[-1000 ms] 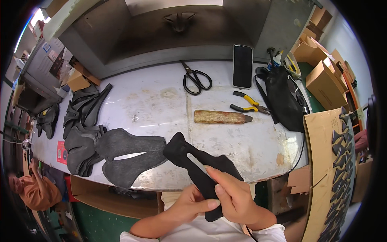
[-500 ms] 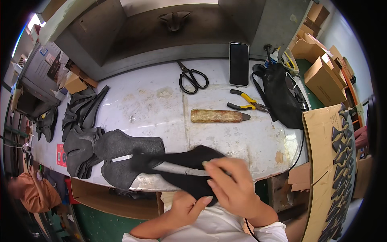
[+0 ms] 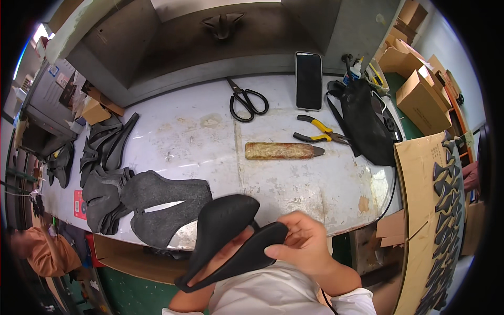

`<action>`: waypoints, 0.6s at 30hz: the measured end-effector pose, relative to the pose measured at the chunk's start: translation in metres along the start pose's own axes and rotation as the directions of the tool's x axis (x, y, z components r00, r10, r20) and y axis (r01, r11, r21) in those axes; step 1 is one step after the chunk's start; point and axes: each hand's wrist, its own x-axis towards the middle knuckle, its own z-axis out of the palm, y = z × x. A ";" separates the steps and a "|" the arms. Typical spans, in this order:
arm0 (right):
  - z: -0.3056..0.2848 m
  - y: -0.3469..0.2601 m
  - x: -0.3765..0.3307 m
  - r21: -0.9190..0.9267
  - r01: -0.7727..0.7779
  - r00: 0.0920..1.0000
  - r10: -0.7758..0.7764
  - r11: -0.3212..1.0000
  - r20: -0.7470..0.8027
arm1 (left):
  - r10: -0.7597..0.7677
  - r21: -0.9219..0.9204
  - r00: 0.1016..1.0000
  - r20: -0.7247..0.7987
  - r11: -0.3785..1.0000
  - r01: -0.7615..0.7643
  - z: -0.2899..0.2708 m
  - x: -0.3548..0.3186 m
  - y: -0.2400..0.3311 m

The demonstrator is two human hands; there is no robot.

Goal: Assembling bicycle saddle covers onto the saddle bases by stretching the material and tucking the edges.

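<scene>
Black saddle cover point(image 3: 226, 239) in right hand point(image 3: 304, 244).

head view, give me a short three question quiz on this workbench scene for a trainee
1. True or false: the scissors lie closed on the table.
2. Which tool has yellow handles? A) the scissors B) the pliers C) the brown cylinder
3. Fill in: the right hand pinches one end of the black ______ cover.

Key:
1. False, the blades are spread open.
2. B. The pliers lie between the dark phone and the brown cylinder.
3. Saddle-shaped. It is held above the table's near edge; the left hand is mostly hidden under it, and flat grey cut pieces lie to its left.
</scene>
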 end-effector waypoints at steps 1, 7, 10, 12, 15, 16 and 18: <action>-0.002 0.000 -0.001 -0.056 -0.021 0.999 0.023 0.998 0.038 | -0.144 -0.514 0.984 0.102 0.839 0.177 -0.012 -0.001 -0.006; -0.006 -0.005 0.001 -0.346 -0.040 0.991 0.081 0.938 0.107 | -0.349 0.337 0.935 -0.067 0.874 0.350 0.010 0.001 0.060; -0.014 -0.017 0.004 -0.638 0.006 0.970 0.151 0.770 0.191 | -0.539 0.258 0.841 -0.058 0.805 0.534 0.008 -0.006 0.066; -0.021 -0.015 0.004 -0.600 0.073 0.958 0.111 0.797 0.264 | -0.627 0.374 0.774 0.086 0.741 0.558 0.007 0.018 0.085; -0.020 -0.003 0.002 -0.351 0.033 0.924 0.105 0.936 0.368 | -0.571 0.528 0.800 0.185 0.744 0.409 0.000 0.009 0.085; -0.017 0.002 0.000 -0.350 0.034 0.921 0.106 0.936 0.375 | -0.425 0.562 0.884 0.197 0.788 0.253 -0.005 0.003 0.076; -0.011 0.010 -0.005 -0.004 -0.322 0.908 0.310 0.947 0.282 | -0.387 0.495 0.886 0.256 0.839 0.224 -0.008 0.006 0.059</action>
